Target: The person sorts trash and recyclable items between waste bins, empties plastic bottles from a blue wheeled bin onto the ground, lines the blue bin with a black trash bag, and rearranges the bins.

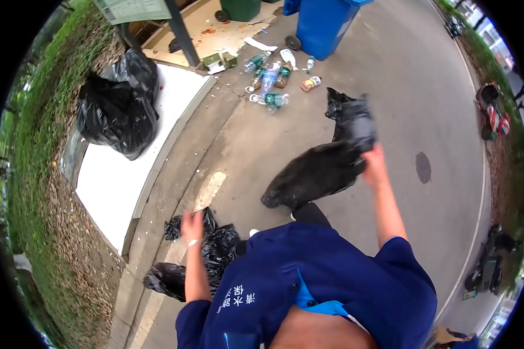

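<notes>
At the right, my right hand (375, 165) is closed on the edge of a black garbage bag (317, 174), which hangs loose and spread out; its upper part is blurred by motion. Lower left, my left hand (192, 225) is closed on crumpled black garbage bags (220, 247) that dangle beside my leg. Whether these are one bag or more, I cannot tell. On the pavement ahead lies a group of plastic bottles (269, 78), with a bottle with an orange-red label (311, 84) a little apart.
A blue wheeled bin (326, 26) and a green bin (240, 9) stand ahead. Full black garbage bags (119, 104) rest on a white slab (113, 195) at left, near a sign post (182, 35). Scooters (490, 262) are parked along the right edge.
</notes>
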{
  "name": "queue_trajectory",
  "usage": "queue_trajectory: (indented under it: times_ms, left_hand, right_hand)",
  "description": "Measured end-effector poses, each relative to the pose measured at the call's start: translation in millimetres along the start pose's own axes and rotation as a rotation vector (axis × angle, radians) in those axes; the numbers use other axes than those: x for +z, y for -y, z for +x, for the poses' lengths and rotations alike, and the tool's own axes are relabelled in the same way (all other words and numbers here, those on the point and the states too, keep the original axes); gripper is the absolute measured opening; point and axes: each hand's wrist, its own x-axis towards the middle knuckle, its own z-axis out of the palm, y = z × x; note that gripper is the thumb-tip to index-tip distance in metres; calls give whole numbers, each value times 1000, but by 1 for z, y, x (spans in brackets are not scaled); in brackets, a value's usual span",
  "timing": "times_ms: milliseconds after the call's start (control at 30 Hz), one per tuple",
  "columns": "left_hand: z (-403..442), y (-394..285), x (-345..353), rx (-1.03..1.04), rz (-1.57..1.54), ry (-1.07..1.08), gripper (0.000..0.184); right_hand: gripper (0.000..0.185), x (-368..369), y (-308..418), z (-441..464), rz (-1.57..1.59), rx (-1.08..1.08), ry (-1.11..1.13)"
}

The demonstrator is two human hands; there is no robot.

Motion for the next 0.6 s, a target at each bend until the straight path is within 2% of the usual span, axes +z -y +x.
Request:
queue_trajectory:
  times_ms: [33,67,100,133,167,200,233,300,333,367,433,467,500,533,567,600]
  left_hand:
    - [8,-46,54,-167,-420,185,36]
    - [11,-96,96,-226,-611,379,36]
    - [8,-147,130,-239,-712,527,41]
    - [14,-178,163,-271,-759,699,51]
    - [34,-180,207,-256,-781,814,60]
    - [23,-238,208,-427,-904,1110,67]
    - [24,-259,225,-433,-886,1127,67]
    - [22,-292,251,-429,-768,1399,57]
    - [16,-309,256,-155,-382,1211,37]
    - [13,-311,270,-153,-358,1242,37]
    - [7,-307,296,-41,-207,1364,16]
    - [-2,-318,299,-62,-205,1386,13]
    - [-7,-326,302,10,-117,1369,11]
    - [-10,-326,310,174,-62,1378,10]
    - [-12,-326,319,339,-16,1381,10]
    - [-15,-338,322,712,170,1334,9]
  right_hand:
    - [30,6,-15,-6,-120,18,142]
    - [33,14,-22,-14,-289,52,239]
    - [31,20,-22,-22,-298,88,352]
    - [29,26,-23,-30,-309,123,466]
    - [26,24,-33,-34,-370,-1,554]
    - [23,18,-36,-33,-448,-51,610]
    - [20,10,-38,-30,-528,-100,661]
    - [17,-6,-36,-26,-542,-72,652]
    - [18,-13,-27,-25,-583,-51,674]
    - [19,-22,-21,-24,-624,-29,694]
    - [22,-48,-21,-19,-574,32,669]
    - [24,-65,-21,-14,-405,191,551]
    - [27,-81,-21,-10,-226,340,429]
    - [31,-92,-20,-5,-42,476,306]
    - [37,-97,-8,-1,126,530,-25]
    - [42,-110,-10,7,125,563,-163]
